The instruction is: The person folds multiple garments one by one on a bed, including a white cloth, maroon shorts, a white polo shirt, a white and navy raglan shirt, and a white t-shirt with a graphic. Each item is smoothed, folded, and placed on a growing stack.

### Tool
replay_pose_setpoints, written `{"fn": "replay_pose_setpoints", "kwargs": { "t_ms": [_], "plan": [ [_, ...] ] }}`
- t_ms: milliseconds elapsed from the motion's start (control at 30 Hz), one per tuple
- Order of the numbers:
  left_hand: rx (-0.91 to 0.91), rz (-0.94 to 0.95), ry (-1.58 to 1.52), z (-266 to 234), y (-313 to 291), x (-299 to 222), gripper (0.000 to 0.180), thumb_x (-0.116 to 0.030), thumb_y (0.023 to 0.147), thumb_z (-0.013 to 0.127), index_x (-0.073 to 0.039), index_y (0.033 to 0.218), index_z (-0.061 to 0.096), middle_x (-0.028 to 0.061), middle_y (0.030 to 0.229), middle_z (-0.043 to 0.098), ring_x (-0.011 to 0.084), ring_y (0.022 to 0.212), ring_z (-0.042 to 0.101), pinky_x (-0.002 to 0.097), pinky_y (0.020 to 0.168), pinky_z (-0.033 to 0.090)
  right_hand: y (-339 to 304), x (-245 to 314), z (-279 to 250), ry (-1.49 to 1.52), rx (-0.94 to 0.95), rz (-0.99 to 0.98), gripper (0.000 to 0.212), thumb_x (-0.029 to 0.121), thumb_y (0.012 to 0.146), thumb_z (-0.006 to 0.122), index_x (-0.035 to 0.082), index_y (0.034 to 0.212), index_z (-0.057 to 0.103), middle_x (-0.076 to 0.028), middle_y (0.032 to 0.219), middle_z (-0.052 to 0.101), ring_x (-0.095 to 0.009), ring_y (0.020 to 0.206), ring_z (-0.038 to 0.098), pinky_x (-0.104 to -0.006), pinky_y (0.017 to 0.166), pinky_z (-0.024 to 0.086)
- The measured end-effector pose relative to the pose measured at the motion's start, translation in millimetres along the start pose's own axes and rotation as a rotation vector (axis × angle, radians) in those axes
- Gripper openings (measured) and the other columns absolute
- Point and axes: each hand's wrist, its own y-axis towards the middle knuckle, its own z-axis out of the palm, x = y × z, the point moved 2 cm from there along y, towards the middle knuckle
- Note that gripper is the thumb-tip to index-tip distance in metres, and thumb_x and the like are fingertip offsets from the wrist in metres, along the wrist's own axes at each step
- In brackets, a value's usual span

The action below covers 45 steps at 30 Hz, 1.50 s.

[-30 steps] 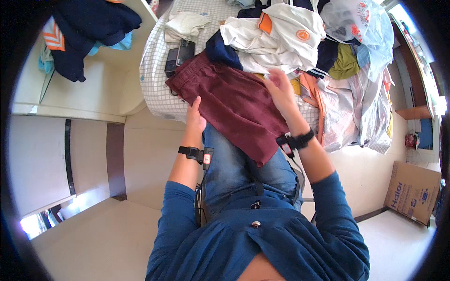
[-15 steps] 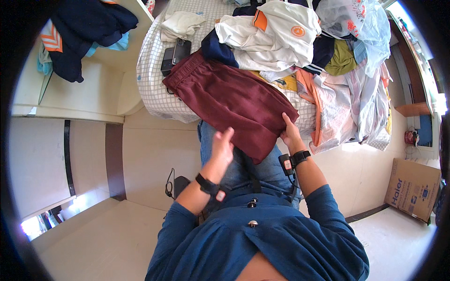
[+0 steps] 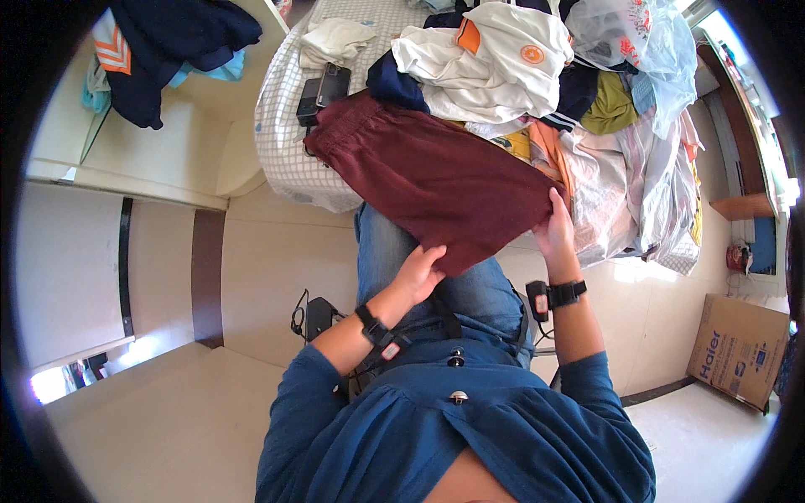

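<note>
A pair of maroon shorts [image 3: 428,176] lies folded lengthwise from the bed toward my knees, its gathered waistband at the far left. Its hem end is held off the bed above my lap. My left hand [image 3: 422,273] pinches the near corner of the hem, thumb on top. Gripping the other hem corner, my right hand [image 3: 555,231] has its thumb over the cloth and fingers underneath. Between the two hands the hem is stretched fairly straight. Next to the waistband lie a dark phone [image 3: 333,85] and a black box-shaped device [image 3: 309,102].
Heaped behind the shorts are a white shirt [image 3: 495,67] with orange trim, an olive garment [image 3: 610,105] and a clear plastic bag [image 3: 641,42]. A checked sheet [image 3: 281,142] covers the bed. Dark clothes [image 3: 180,42] hang over a shelf at left. A cardboard box [image 3: 742,350] stands right.
My left hand has moved in and closed on the near hem corner. The right hand has shifted right with the other corner, and the hem is now spread tighter.
</note>
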Motion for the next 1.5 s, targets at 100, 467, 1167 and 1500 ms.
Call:
{"fn": "replay_pose_setpoints", "kwargs": {
  "t_ms": [100,467,1167,1500],
  "plan": [
    [0.181,-0.064,-0.025,-6,-45,-3,0.045,-0.011,0.088,0.056,-0.007,0.131,0.042,0.0096,0.131,0.049,0.0241,0.118,0.050,0.0422,0.100,0.042,-31,11,-19,0.041,0.041,0.045,0.030,0.027,0.094,0.050,0.008,0.117,0.053,-0.007,0.111,0.062,-0.020,0.098,0.061,-0.0379,0.084,0.051],
    [0.336,-0.367,0.507,-9,-81,15,0.041,-0.008,0.083,0.065,-0.002,0.122,0.054,0.0065,0.117,0.060,0.0155,0.105,0.057,0.0295,0.095,0.042,-92,12,-68,-0.043,-0.071,0.215,0.034,0.024,0.093,0.050,0.001,0.118,0.051,-0.012,0.111,0.063,-0.022,0.097,0.063,-0.0366,0.086,0.052],
    [-0.367,0.514,-0.073,-93,-9,-207,0.047,-0.030,0.084,0.064,-0.004,0.121,0.050,0.0069,0.111,0.059,0.0220,0.099,0.054,0.0361,0.093,0.040,67,-12,169,-0.376,0.370,-0.070,0.032,0.033,0.093,0.055,0.004,0.106,0.056,-0.011,0.100,0.064,-0.018,0.089,0.062,-0.0301,0.077,0.050],
    [-0.543,0.298,0.184,-91,40,-124,0.076,-0.040,0.078,0.072,0.000,0.133,0.040,0.0117,0.133,0.047,0.0234,0.121,0.046,0.0398,0.100,0.039,51,-123,49,-0.664,-0.313,-0.092,0.058,0.027,0.078,0.073,0.002,0.120,0.041,-0.009,0.102,0.053,-0.016,0.086,0.050,-0.0299,0.075,0.044]
  ]
}}
